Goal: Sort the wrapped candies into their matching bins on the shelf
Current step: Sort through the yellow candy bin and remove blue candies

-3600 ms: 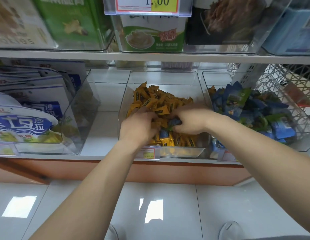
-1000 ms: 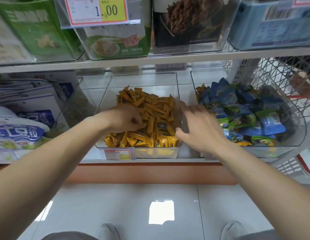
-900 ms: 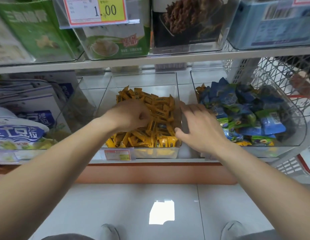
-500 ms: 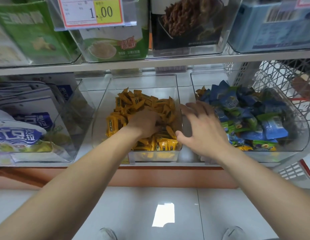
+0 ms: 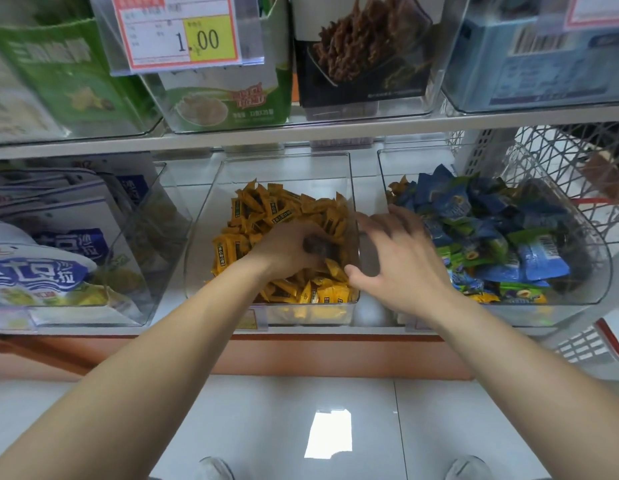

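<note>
A clear middle bin (image 5: pixel 302 315) holds a heap of yellow wrapped candies (image 5: pixel 266 211). My left hand (image 5: pixel 287 252) is down in this heap near its right wall, fingers curled round a small dark-wrapped candy (image 5: pixel 317 247). The clear right bin (image 5: pixel 593 271) is full of blue and green wrapped candies (image 5: pixel 474 216), with a few yellow ones at its back left (image 5: pixel 398 187) and front (image 5: pixel 488 298). My right hand (image 5: pixel 401 265) hovers over the gap between the two bins, fingers spread and holding nothing.
A left bin (image 5: pixel 138 271) holds white and blue snack bags. The upper shelf edge (image 5: pixel 301 136) hangs just above the bins, carrying boxed goods and a price tag (image 5: pixel 183 32). A white wire basket (image 5: pixel 560 150) stands at the right. Grey floor tiles lie below.
My left hand has slid from the left of the yellow heap to its right side and curled round a dark candy. My right hand stays by the gap, fingers spread.
</note>
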Tool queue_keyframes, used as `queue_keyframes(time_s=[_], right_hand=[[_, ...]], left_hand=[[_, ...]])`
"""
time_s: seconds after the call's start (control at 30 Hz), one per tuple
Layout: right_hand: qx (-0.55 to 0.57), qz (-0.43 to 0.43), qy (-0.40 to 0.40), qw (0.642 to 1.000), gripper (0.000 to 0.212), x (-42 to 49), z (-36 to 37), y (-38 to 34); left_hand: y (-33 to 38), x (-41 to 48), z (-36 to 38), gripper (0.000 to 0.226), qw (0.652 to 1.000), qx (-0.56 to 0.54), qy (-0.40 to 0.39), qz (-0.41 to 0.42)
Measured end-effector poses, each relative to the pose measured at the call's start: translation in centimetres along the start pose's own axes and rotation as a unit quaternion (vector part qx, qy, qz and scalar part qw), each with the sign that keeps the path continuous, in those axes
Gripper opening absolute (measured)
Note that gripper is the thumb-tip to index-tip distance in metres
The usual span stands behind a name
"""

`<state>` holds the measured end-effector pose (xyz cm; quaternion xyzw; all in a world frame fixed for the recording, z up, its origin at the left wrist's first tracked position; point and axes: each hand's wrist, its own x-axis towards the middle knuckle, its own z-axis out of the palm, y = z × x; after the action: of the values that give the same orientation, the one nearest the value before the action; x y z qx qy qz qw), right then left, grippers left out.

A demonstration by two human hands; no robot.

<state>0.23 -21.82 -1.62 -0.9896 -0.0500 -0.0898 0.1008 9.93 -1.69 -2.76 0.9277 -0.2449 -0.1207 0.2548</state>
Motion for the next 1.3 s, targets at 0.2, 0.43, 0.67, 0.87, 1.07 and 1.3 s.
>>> queue_keyframes(time_s=[0.2, 0.43, 0.67, 0.87, 1.07, 1.3], right_hand=[[0.054, -0.024, 0.033, 0.998, 0.078, -0.3, -1.3, -1.0], [0.358, 0.027, 0.167, 0.918, 0.030, -1.5, -3.6, -1.4], [0.231, 0.076, 0.180, 0.953, 0.034, -4.3, -5.5, 5.6], [0.075, 0.081, 0.040, 0.993, 0.026, -5.8, -6.3, 8.7], [-0.093, 0.108, 0.051, 0.989, 0.016, -5.6, -6.9, 5.8], [0.156, -0.089, 0.040, 0.983, 0.029, -3.1, -3.4, -3.1]], left_hand=[[2.4, -3.2, -2.0, 0.023, 0.974, -0.193, 0.116, 0.012], [8.1, -5.4, -1.7, 0.018, 0.914, -0.387, 0.121, 0.021], [5.0, -6.3, 0.7, 0.021, 0.994, -0.102, 0.041, 0.023], [3.3, -5.7, 2.2, 0.051, 0.991, 0.089, -0.095, 0.040], [3.0, -5.2, 2.1, 0.057, 0.974, 0.162, -0.150, 0.041], [1.7, -6.4, 0.4, 0.067, 0.961, 0.219, -0.153, 0.074]])
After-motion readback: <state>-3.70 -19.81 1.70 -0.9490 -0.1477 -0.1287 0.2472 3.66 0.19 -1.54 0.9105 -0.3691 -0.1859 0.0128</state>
